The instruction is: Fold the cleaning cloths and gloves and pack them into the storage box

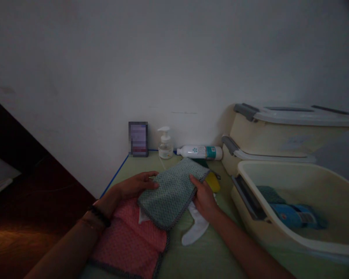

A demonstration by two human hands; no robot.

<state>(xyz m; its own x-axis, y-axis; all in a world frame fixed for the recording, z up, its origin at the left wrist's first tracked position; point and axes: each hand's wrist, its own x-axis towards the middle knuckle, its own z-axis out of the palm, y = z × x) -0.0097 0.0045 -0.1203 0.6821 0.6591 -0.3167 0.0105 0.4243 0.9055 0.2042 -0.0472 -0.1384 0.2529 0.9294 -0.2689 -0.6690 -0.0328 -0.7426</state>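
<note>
A green textured cleaning cloth [171, 193] with a dark stitched edge is held up between both hands. My left hand [138, 184] grips its left side, thumb on top and fingers partly hidden. On the right, my right hand [203, 195] pinches the opposite edge with the thumb over the front. Beneath lies a pink cloth [130, 240] of similar weave, spread on the green table surface [174, 259]. A white curved item [195, 228], perhaps fabric, rests under my right hand. Just behind that hand is a yellow item [213, 182], mostly covered.
A pump bottle [165, 147] and a phone-like screen [138, 139] stand by the wall. A white bottle [200, 152] lies on its side. An open cream bin [291, 170] at right holds a blue package [293, 215] and green cloth [269, 193]. Lidded bins [276, 135] are stacked behind.
</note>
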